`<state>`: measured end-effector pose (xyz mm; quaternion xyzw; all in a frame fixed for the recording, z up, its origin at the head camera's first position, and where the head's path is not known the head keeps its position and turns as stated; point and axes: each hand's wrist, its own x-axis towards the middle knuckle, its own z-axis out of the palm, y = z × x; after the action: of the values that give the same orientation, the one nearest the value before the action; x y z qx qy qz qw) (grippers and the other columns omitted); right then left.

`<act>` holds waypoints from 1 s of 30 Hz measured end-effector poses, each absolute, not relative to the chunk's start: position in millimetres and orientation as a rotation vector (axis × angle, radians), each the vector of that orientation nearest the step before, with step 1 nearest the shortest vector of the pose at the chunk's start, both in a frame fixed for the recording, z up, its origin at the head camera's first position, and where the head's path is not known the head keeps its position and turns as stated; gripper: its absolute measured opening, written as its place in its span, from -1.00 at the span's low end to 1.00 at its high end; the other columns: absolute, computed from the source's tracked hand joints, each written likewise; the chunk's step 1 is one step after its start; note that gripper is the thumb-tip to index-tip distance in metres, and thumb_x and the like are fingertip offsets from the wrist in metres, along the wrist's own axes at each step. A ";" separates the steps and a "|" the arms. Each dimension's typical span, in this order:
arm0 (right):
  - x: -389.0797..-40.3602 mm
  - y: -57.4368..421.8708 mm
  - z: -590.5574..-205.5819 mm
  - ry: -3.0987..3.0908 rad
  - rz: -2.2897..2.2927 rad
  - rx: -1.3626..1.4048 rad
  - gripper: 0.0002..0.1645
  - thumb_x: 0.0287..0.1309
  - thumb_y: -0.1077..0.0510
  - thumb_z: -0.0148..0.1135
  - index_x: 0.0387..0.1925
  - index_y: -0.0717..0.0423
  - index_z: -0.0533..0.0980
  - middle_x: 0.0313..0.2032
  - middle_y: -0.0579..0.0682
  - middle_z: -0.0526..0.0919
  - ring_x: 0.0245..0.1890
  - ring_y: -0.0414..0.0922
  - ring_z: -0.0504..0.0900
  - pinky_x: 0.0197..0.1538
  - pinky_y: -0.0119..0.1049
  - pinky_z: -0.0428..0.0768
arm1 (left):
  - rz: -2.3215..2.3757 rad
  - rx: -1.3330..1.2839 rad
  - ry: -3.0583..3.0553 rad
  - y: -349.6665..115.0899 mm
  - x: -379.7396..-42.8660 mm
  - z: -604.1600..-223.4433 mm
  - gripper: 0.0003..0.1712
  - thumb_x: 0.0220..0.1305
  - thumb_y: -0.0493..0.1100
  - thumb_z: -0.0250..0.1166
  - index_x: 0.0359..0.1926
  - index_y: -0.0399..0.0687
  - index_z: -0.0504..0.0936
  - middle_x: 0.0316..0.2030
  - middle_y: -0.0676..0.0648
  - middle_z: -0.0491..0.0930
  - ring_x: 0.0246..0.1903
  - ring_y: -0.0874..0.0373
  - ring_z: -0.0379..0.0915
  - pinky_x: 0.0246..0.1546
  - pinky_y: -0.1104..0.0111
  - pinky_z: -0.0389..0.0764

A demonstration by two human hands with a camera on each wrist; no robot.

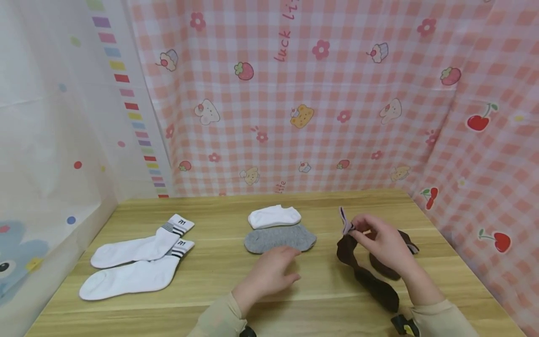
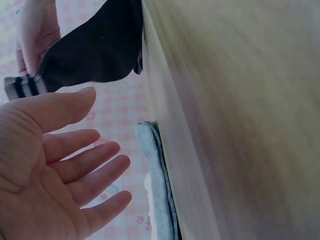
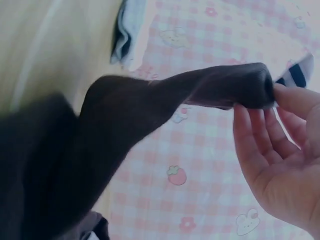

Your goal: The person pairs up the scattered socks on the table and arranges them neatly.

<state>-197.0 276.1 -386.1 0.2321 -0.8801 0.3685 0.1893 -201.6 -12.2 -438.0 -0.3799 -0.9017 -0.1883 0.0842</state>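
Note:
My right hand [image 1: 383,241] pinches a dark brown sock [image 1: 375,285] near its striped cuff. The cuff end is raised and the foot trails down toward the table's front. In the right wrist view, thumb and fingers grip the dark sock [image 3: 135,107] just below the light, black-striped cuff [image 3: 297,72]. A second dark sock [image 1: 381,267] lies partly hidden behind that hand. My left hand [image 1: 271,274] hovers by the near edge of a grey sock [image 1: 280,238], holding nothing. The left wrist view has its palm [image 2: 45,200] with fingers spread.
A white ankle sock [image 1: 274,216] lies just behind the grey one. Two white socks [image 1: 134,278] with black-striped cuffs overlap at the left of the wooden table [image 1: 219,309]. A pink checked cloth [image 1: 269,93] hangs at the back and right, a white cloth [image 1: 54,117] at the left.

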 end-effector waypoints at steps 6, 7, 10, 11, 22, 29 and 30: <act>-196.5 268.5 -379.5 -2.408 1.157 0.473 -0.82 0.19 0.39 0.31 -0.19 0.21 0.52 -0.33 -0.02 0.61 -0.30 -0.34 0.58 -0.28 -0.47 0.62 | -0.584 -1.130 -2.699 -12.7 -200.7 -437.5 -0.44 0.10 -0.10 0.48 0.11 -0.22 0.58 -0.01 -0.10 0.64 0.04 0.04 0.53 0.12 0.26 0.49; -196.7 266.8 -378.7 -2.391 1.169 0.456 -0.83 0.20 0.39 0.30 -0.19 0.23 0.51 -0.33 0.00 0.61 -0.30 -0.35 0.58 -0.28 -0.49 0.60 | -0.589 -1.128 -2.700 -12.9 -200.5 -437.4 -0.44 0.10 -0.11 0.48 0.11 -0.22 0.58 -0.01 -0.10 0.64 0.04 0.03 0.54 0.12 0.25 0.49; -196.9 261.2 -375.6 -2.340 1.203 0.393 -0.85 0.23 0.36 0.29 -0.19 0.25 0.50 -0.31 0.03 0.59 -0.30 -0.36 0.56 -0.28 -0.53 0.57 | -0.595 -1.126 -2.698 -13.1 -200.3 -437.1 -0.44 0.11 -0.11 0.48 0.11 -0.22 0.58 -0.01 -0.11 0.64 0.04 0.02 0.54 0.12 0.25 0.49; -197.2 259.7 -374.7 -2.324 1.210 0.372 -0.85 0.24 0.34 0.29 -0.19 0.25 0.49 -0.30 0.05 0.60 -0.29 -0.36 0.55 -0.28 -0.54 0.56 | -0.594 -1.127 -2.696 -13.3 -200.2 -437.0 -0.44 0.11 -0.11 0.48 0.11 -0.22 0.58 -0.01 -0.11 0.64 0.04 0.02 0.54 0.13 0.25 0.49; -205.4 263.1 -380.2 -2.338 1.140 0.230 -0.82 0.23 0.33 0.28 -0.21 0.26 0.43 -0.32 0.12 0.62 -0.38 -0.27 0.61 -0.41 -0.52 0.55 | -0.585 -1.117 -2.742 -10.1 -197.8 -431.6 -0.45 0.14 -0.10 0.47 0.13 -0.21 0.58 0.02 -0.12 0.63 0.07 0.01 0.52 0.15 0.24 0.48; -215.4 281.6 -398.6 -2.410 1.298 0.074 -0.78 0.29 0.27 0.24 -0.20 0.33 0.39 -0.27 0.26 0.62 -0.46 -0.24 0.65 -0.39 -0.37 0.68 | -0.573 -1.162 -2.718 -2.8 -195.7 -434.0 -0.45 0.13 -0.10 0.46 0.12 -0.22 0.58 0.03 -0.12 0.63 0.08 0.03 0.51 0.18 0.28 0.45; -215.5 285.0 -401.5 -2.421 1.325 0.048 -0.77 0.29 0.27 0.23 -0.19 0.34 0.37 -0.26 0.27 0.61 -0.47 -0.26 0.65 -0.39 -0.35 0.69 | -0.571 -1.163 -2.717 -1.5 -195.5 -434.9 -0.44 0.13 -0.09 0.46 0.12 -0.22 0.58 0.02 -0.12 0.63 0.08 0.03 0.51 0.17 0.28 0.46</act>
<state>-215.5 285.0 -401.5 0.0172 -0.8612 0.4714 0.1893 -195.5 -1.5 -434.9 -0.3856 -0.9006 -0.1894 0.0659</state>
